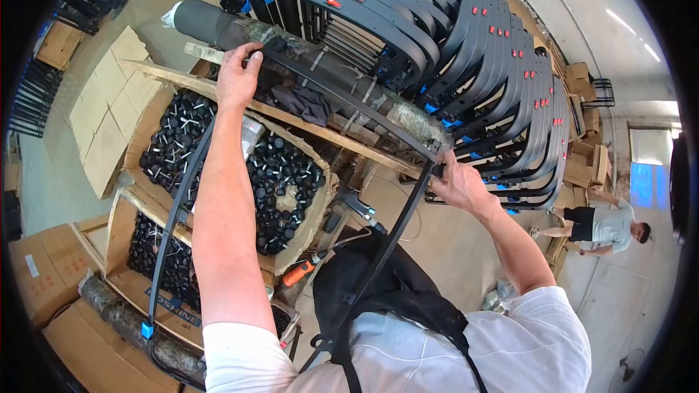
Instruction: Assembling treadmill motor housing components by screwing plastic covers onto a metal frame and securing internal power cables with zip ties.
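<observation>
I have the right hand (466, 188) pinching a black knob (437, 170) at one corner of the black frame (392, 235). The left hand (239, 76) bends its fingers at the other corner; I can't tell from here whether they grip. The crossbar passes over a wrapped roll (196, 20), beyond cartons (153, 211).
</observation>
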